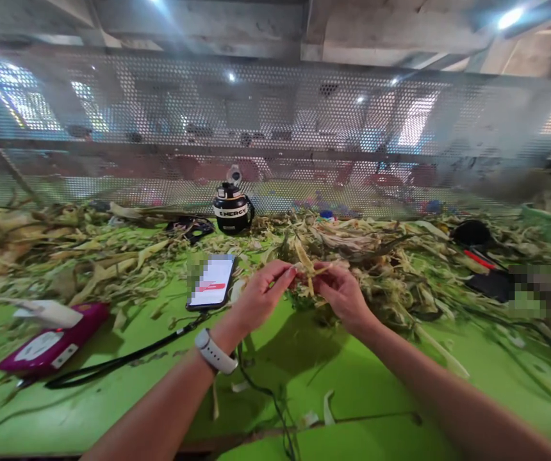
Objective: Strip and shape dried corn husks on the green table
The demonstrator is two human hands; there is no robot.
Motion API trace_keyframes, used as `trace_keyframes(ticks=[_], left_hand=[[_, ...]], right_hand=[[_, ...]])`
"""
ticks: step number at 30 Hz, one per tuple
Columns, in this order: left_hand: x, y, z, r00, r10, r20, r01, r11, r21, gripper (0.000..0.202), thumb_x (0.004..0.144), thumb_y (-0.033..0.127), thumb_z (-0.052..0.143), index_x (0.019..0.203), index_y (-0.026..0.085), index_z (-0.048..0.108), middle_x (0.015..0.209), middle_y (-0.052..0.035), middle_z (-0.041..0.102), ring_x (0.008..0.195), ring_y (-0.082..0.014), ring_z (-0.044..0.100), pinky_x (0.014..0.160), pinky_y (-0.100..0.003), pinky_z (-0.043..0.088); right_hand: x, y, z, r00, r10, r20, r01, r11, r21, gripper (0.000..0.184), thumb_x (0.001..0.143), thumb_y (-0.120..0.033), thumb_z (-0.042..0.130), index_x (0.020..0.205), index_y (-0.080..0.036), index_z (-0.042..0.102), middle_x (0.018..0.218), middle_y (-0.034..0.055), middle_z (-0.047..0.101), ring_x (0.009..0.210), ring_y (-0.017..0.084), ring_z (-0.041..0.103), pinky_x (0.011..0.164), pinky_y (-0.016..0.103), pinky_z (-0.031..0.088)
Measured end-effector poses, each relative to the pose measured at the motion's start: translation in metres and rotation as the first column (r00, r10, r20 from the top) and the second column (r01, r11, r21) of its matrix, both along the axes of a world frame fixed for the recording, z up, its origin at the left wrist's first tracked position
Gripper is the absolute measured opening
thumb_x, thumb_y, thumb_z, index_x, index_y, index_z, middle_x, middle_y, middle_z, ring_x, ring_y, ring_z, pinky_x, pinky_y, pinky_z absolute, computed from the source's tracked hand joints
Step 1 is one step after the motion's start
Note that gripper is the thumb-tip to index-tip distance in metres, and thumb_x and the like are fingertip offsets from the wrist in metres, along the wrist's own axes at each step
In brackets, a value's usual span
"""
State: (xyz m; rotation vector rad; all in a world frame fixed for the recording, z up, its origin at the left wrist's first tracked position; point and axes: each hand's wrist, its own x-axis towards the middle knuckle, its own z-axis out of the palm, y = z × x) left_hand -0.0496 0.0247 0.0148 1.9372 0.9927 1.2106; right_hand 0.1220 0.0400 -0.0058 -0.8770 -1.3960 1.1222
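Observation:
Both of my hands are raised over a green table point(304, 358) and pinch the same strip of dried yellowish leaf point(308, 267). My left hand point(262, 296), with a white watch band on its wrist, grips the strip's left end between thumb and fingers. My right hand point(341, 294) grips the right end with curled fingers. The strip hangs a little below the fingers. Directly behind the hands lies a heap of dried leaf strips point(352, 250).
A phone point(212, 282) with a lit screen lies left of my hands, a black cord point(126, 358) running from it. A magenta device point(52, 342) sits at far left. A black bottle point(231, 210) stands by the perforated metal screen point(275, 128). Dark tools point(487, 278) lie right.

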Motion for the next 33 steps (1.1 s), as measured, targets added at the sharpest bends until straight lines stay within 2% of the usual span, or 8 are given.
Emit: trace_keyframes(ticks=[4,9,12,16,21,25,29,33], left_hand=[[-0.003,-0.002,0.004,0.99,-0.014,-0.139,0.032,0.99,0.134,0.025,0.09,0.031,0.039,0.078,0.017,0.056,0.079,-0.0021,0.052,0.076,-0.013,0.048,0.073,-0.026,0.038],[-0.004,-0.002,0.007,0.954,0.051,-0.295,0.013,0.977,0.211,0.027,0.091,0.03,0.036,0.073,0.017,0.052,0.075,-0.0015,0.051,0.075,-0.0141,0.048,0.073,-0.027,0.034],[-0.003,0.0,0.005,0.927,0.078,-0.367,0.012,0.971,0.238,0.03,0.091,0.031,0.035,0.068,0.018,0.049,0.071,-0.0012,0.051,0.073,-0.0145,0.047,0.073,-0.029,0.031],[-0.003,0.0,0.005,0.915,0.049,-0.4,0.044,0.975,0.22,0.03,0.091,0.031,0.035,0.069,0.018,0.049,0.069,-0.0004,0.051,0.07,-0.0139,0.046,0.074,-0.029,0.03],[-0.004,0.0,0.008,0.934,-0.106,-0.342,0.142,0.987,0.081,0.032,0.09,0.035,0.036,0.071,0.017,0.054,0.069,-0.0001,0.055,0.067,-0.0124,0.047,0.068,-0.025,0.033],[-0.006,0.0,0.006,0.94,-0.145,-0.307,0.159,0.987,0.021,0.033,0.089,0.039,0.038,0.069,0.017,0.054,0.066,0.0007,0.052,0.063,-0.0112,0.045,0.064,-0.024,0.033],[-0.009,-0.005,0.012,0.944,-0.241,-0.227,0.207,0.965,-0.163,0.034,0.089,0.043,0.035,0.074,0.018,0.052,0.058,0.0027,0.045,0.053,-0.0099,0.04,0.054,-0.023,0.033],[-0.013,-0.006,0.021,0.971,-0.17,-0.169,0.167,0.985,-0.034,0.031,0.088,0.039,0.038,0.074,0.018,0.056,0.079,-0.0031,0.053,0.075,-0.0136,0.049,0.073,-0.025,0.04]], right_hand=[[0.002,-0.001,0.001,0.975,-0.06,0.216,0.035,0.992,0.119,0.019,0.07,-0.035,0.059,0.066,-0.018,0.054,0.062,-0.0026,0.048,0.048,0.008,0.041,0.045,0.021,0.038],[0.005,-0.001,0.0,0.914,-0.077,0.399,-0.028,0.967,0.252,0.011,0.074,-0.024,0.052,0.065,-0.019,0.053,0.059,-0.0025,0.046,0.053,0.01,0.04,0.049,0.021,0.034],[0.007,-0.001,-0.003,0.895,-0.072,0.44,-0.051,0.964,0.26,0.008,0.074,-0.021,0.051,0.067,-0.019,0.055,0.057,-0.0025,0.045,0.055,0.011,0.041,0.051,0.022,0.033],[0.009,0.001,-0.007,0.884,-0.037,0.466,-0.086,0.967,0.241,0.006,0.074,-0.022,0.052,0.071,-0.019,0.057,0.057,-0.0022,0.048,0.055,0.011,0.042,0.053,0.022,0.033],[0.011,0.006,-0.009,0.882,0.049,0.469,-0.172,0.959,0.223,0.011,0.074,-0.02,0.05,0.075,-0.017,0.06,0.073,0.0013,0.057,0.063,0.012,0.047,0.058,0.023,0.037],[0.013,0.004,0.003,0.848,0.163,0.504,-0.243,0.965,0.096,0.014,0.071,-0.017,0.046,0.07,-0.016,0.06,0.067,-0.0008,0.054,0.064,0.013,0.047,0.06,0.023,0.037],[0.015,-0.004,0.022,0.848,0.335,0.412,-0.329,0.94,-0.087,0.021,0.069,-0.017,0.041,0.07,-0.016,0.061,0.064,-0.0019,0.052,0.06,0.011,0.044,0.055,0.021,0.035],[0.018,-0.003,0.021,0.832,0.44,0.338,-0.374,0.894,-0.245,0.017,0.07,-0.019,0.043,0.062,-0.016,0.058,0.05,-0.0045,0.037,0.045,0.008,0.027,0.041,0.02,0.021]])
